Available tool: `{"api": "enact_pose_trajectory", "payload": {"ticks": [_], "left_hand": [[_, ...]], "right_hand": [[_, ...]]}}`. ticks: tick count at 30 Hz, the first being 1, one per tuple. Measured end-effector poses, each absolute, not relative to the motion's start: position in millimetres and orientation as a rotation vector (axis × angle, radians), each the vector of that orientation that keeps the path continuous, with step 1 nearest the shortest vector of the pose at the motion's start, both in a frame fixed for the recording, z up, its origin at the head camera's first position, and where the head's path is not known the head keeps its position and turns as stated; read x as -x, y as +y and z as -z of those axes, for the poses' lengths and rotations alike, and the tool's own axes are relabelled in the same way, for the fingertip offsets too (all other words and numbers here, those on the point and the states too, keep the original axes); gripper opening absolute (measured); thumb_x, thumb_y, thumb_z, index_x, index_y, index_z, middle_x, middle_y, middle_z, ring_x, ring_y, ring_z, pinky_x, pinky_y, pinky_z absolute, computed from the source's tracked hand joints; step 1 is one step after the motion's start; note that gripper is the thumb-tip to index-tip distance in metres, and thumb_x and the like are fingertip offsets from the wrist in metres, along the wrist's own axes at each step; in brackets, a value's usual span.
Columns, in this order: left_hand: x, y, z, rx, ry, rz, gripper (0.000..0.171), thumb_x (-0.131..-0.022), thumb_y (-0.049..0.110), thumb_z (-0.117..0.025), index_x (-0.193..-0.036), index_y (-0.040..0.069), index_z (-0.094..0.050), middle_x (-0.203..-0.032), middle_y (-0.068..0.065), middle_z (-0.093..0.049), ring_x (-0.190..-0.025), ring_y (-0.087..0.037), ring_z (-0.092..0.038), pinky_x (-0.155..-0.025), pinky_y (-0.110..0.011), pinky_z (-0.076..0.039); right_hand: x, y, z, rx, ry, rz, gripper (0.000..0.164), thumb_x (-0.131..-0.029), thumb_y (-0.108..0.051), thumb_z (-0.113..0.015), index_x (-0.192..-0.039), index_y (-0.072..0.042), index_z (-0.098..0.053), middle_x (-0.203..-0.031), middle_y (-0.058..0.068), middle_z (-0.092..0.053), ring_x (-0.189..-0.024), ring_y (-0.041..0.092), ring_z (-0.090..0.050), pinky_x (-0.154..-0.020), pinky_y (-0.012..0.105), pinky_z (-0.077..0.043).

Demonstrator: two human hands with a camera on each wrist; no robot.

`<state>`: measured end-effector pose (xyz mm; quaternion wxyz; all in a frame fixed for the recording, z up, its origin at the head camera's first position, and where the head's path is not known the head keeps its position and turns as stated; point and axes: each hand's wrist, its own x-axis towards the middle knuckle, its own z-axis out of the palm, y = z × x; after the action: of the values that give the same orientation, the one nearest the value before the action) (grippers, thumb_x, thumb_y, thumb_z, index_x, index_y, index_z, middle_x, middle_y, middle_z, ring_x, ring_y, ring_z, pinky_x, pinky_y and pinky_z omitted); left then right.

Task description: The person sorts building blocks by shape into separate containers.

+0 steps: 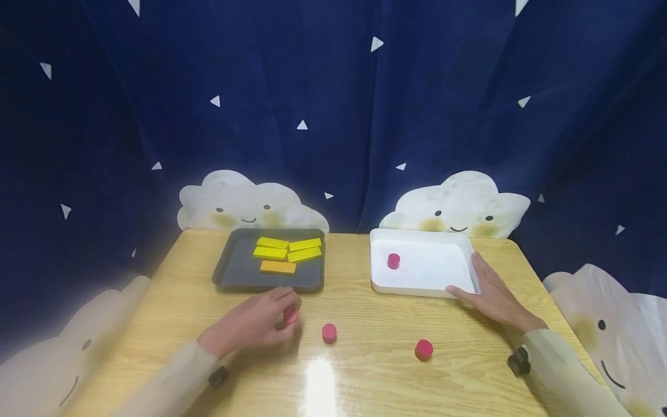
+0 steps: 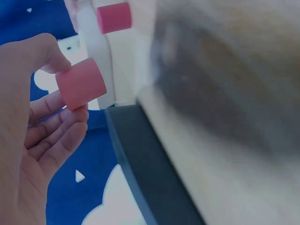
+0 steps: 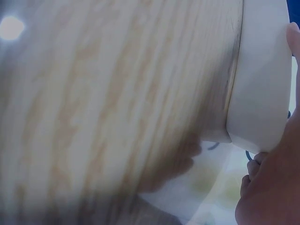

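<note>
Between its thumb and fingers my left hand (image 1: pixel 260 321) pinches a pinkish-red cylinder (image 2: pixel 82 83), just in front of the dark grey tray (image 1: pixel 271 287). Another red cylinder (image 1: pixel 329 333) stands on the table to the right of that hand. My right hand (image 1: pixel 492 294) rests at the near right corner of the white tray (image 1: pixel 417 291), fingers extended along the right side and thumb at the front rim. Inside the white tray lies one red cylinder (image 1: pixel 393 261). In the right wrist view the tray's wall (image 3: pixel 260 75) hides part of the right fingers.
Several yellow blocks (image 1: pixel 271 253) and an orange block (image 1: pixel 278 267) lie in the dark tray. A further red cylinder (image 1: pixel 424 350) stands on the wooden table (image 1: pixel 375 376), nearer the front. Behind the table hangs a dark blue curtain (image 1: pixel 333 69) with cloud shapes.
</note>
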<state>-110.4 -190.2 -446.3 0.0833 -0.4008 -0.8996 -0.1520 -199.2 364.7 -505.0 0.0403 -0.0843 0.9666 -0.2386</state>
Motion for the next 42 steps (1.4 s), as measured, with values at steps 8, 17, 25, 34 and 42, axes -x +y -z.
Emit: {"api": "enact_pose_trajectory", "payload": {"ticks": [8,17,25,34,42], "left_hand": [[136.2,-159.3,425.3,1.338,-2.598,0.372,0.016,-0.09,0.021,-0.073,-0.102,0.017,-0.063,-0.096,0.006,-0.055,-0.083,-0.007,-0.052,-0.071,-0.016,-0.05],[166.9,-107.7,410.7,1.491,-2.578,0.336,0.011,-0.094,0.023,-0.068,-0.103,0.019,-0.063,-0.098,0.007,-0.052,-0.088,-0.008,-0.052,-0.074,-0.016,-0.047],[191.4,-65.5,401.4,1.583,-2.467,0.257,0.016,-0.095,0.025,-0.067,-0.107,0.017,-0.061,-0.096,0.006,-0.054,-0.088,-0.008,-0.053,-0.072,-0.014,-0.044],[214.1,-28.7,393.5,1.637,-2.428,0.287,0.021,-0.094,0.021,-0.066,-0.113,0.013,-0.066,-0.099,0.004,-0.058,-0.09,-0.009,-0.056,-0.076,-0.014,-0.046],[233.7,-0.3,393.1,1.651,-2.374,0.284,0.014,-0.092,0.02,-0.066,-0.103,0.013,-0.06,-0.093,0.003,-0.055,-0.087,-0.01,-0.055,-0.072,-0.017,-0.043]], "right_hand": [[199.4,364.2,503.6,0.264,2.956,0.735,0.127,-0.096,-0.07,-0.066,-0.168,-0.001,0.014,-0.176,0.027,0.012,-0.161,0.055,-0.001,-0.123,0.078,-0.01],[197.1,363.9,503.5,0.268,2.958,0.732,0.127,-0.097,-0.069,-0.066,-0.168,0.0,0.013,-0.176,0.026,0.014,-0.161,0.055,-0.002,-0.124,0.078,-0.01],[197.9,364.4,504.4,0.266,2.96,0.735,0.127,-0.096,-0.069,-0.067,-0.168,-0.001,0.013,-0.176,0.028,0.011,-0.161,0.055,-0.002,-0.124,0.078,-0.011],[198.3,363.5,499.8,0.273,2.966,0.724,0.127,-0.096,-0.069,-0.067,-0.168,0.002,0.011,-0.176,0.027,0.012,-0.16,0.056,-0.003,-0.124,0.078,-0.011],[196.8,363.1,501.0,0.263,2.956,0.722,0.127,-0.096,-0.069,-0.066,-0.168,0.001,0.012,-0.176,0.03,0.01,-0.16,0.056,-0.002,-0.123,0.078,-0.011]]}}
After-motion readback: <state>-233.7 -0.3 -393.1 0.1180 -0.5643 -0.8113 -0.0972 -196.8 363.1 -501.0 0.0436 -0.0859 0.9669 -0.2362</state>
